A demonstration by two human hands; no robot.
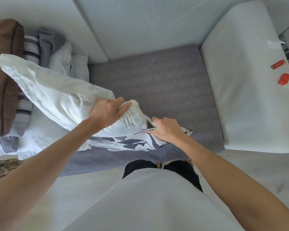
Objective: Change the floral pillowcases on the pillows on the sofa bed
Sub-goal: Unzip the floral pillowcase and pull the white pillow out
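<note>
Pillow [53,95], white and crumpled, gripped by left hand [107,110]; right hand [167,129] seemingly pinches floral pillowcase [123,144].

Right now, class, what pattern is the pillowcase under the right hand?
Grey-and-white floral pillowcase; head view.

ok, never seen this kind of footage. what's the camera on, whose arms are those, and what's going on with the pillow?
There is no machine here. The single picture comes from a wide-angle camera worn on a person's head, looking down, so the two bare arms are the wearer's own.

The person stands at the edge of a grey sofa bed. The left hand grips one end of a white pillow. The right hand pinches the open edge of the floral pillowcase, which lies mostly flat beside the pillow. Whether the pillow is going in or coming out cannot be told from one frame.

At the left lie a brown cushion and more bedding. At the far right sit two small red boxes.
</note>
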